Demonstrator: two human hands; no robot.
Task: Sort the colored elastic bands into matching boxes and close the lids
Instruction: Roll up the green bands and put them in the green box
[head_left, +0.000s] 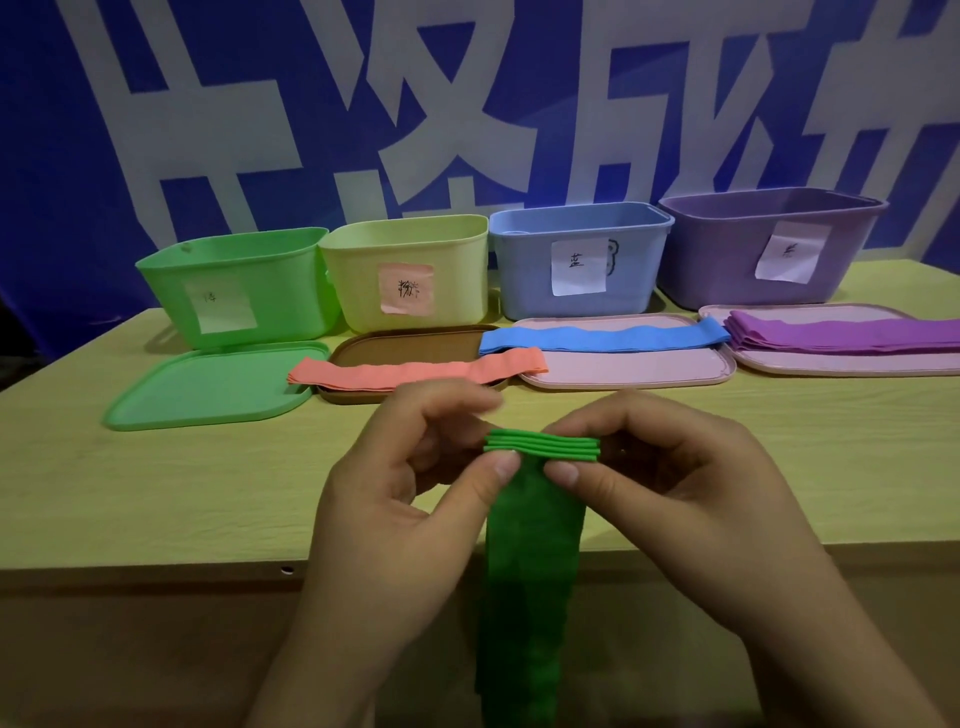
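Note:
Both hands hold a stack of green elastic bands (535, 551) above the table's front edge. My left hand (410, 483) pinches the top left of the stack, and my right hand (670, 467) pinches the top right. The bands hang down toward me. Open boxes stand in a row at the back: green box (234, 280), yellow box (410, 270), blue box (576, 254), purple box (769, 244). Pink bands (415, 371) lie across a brown lid (410, 345). Blue bands (602, 335) lie on a pink lid (628, 369). Purple bands (841, 335) lie on another pink lid (852, 364).
A green lid (213, 387) lies flat in front of the green box. Each box carries a paper label. The wooden table (156, 483) has its front edge just below my hands. A blue banner with large white characters (467, 104) hangs behind the boxes.

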